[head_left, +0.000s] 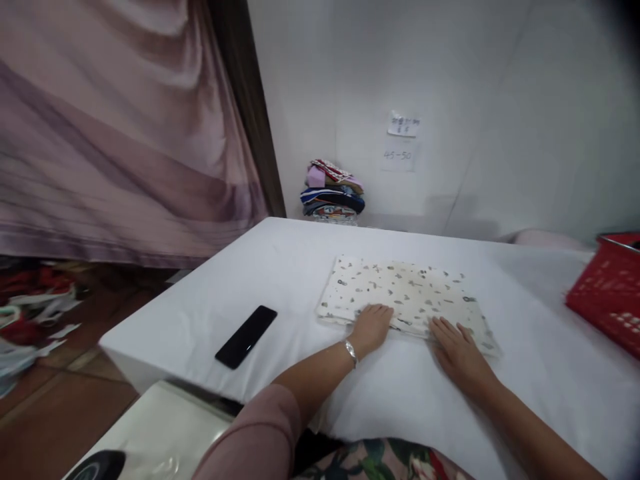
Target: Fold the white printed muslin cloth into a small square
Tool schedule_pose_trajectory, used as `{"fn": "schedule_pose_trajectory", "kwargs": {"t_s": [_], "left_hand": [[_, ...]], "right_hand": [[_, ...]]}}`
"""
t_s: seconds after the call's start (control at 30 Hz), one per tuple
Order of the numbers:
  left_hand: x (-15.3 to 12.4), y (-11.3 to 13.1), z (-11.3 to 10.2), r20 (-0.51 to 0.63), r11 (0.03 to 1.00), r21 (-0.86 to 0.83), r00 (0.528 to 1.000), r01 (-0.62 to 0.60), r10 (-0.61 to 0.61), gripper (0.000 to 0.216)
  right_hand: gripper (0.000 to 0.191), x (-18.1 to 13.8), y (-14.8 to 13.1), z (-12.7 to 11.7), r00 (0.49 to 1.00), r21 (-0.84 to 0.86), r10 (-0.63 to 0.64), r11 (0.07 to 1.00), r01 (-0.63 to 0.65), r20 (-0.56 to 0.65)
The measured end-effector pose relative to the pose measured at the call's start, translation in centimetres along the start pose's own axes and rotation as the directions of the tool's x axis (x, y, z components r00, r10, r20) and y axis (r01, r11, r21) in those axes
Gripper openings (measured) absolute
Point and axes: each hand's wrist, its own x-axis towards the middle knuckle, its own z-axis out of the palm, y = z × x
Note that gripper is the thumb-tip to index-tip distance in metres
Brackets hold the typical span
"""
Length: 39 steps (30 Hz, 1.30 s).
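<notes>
A folded white cloth point(407, 287) with a small scattered print lies flat on the white-covered table point(295, 260). My left hand point(373, 327) rests on its near edge, left of the middle, fingers stretched out over the fabric. Farther right along the same edge, my right hand point(457, 347) lies flat with its fingers extended on the cloth. A few layers show at the near fold between the hands. Whether any fabric is under the thumb of my left hand is hidden.
A black phone point(246, 337) lies on the table to the left. A red basket point(607, 290) stands at the right edge. Beyond the table is a stack of folded clothes point(333, 193) by the wall. A pink curtain point(125, 133) hangs at the left.
</notes>
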Motion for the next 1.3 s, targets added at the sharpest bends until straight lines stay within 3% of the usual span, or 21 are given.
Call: {"fn": "schedule_pose_trajectory", "kwargs": {"t_s": [0.13, 0.4, 0.67, 0.83, 1.07, 1.3], "left_hand": [[-0.5, -0.5, 0.0, -0.002, 1.000, 0.011, 1.000, 0.010, -0.010, 0.035], [-3.2, -3.0, -1.0, -0.030, 0.999, 0.013, 0.999, 0.037, -0.036, 0.036], [-4.5, -4.1, -1.7, -0.011, 0.994, 0.050, 0.995, 0.098, -0.097, 0.042], [-6.2, -6.0, -2.6, -0.024, 0.984, 0.044, 0.985, 0.173, -0.172, 0.041], [-7.9, -7.7, -3.1, -0.063, 0.991, 0.020, 0.989, 0.133, -0.132, 0.044], [-8.7, -7.7, -4.1, -0.100, 0.991, -0.070, 0.987, 0.117, -0.124, 0.054]], "right_hand": [[0.047, 1.3, -1.5, 1.4, 0.999, 0.061, -0.044, 0.997, 0.044, 0.006], [0.050, 1.0, -1.3, 1.8, 0.999, 0.099, -0.022, 0.995, 0.019, 0.031], [0.048, 4.6, -5.2, 2.3, 0.990, 0.074, -0.141, 0.987, 0.140, 0.007], [0.046, 4.6, -5.6, 3.0, 0.984, 0.088, -0.175, 0.981, 0.171, 0.035], [0.047, 5.2, -6.3, 3.3, 0.989, 0.096, -0.147, 0.985, 0.145, 0.022], [0.047, 5.9, -7.2, 3.0, 0.982, 0.143, -0.148, 0.981, 0.131, 0.119]]}}
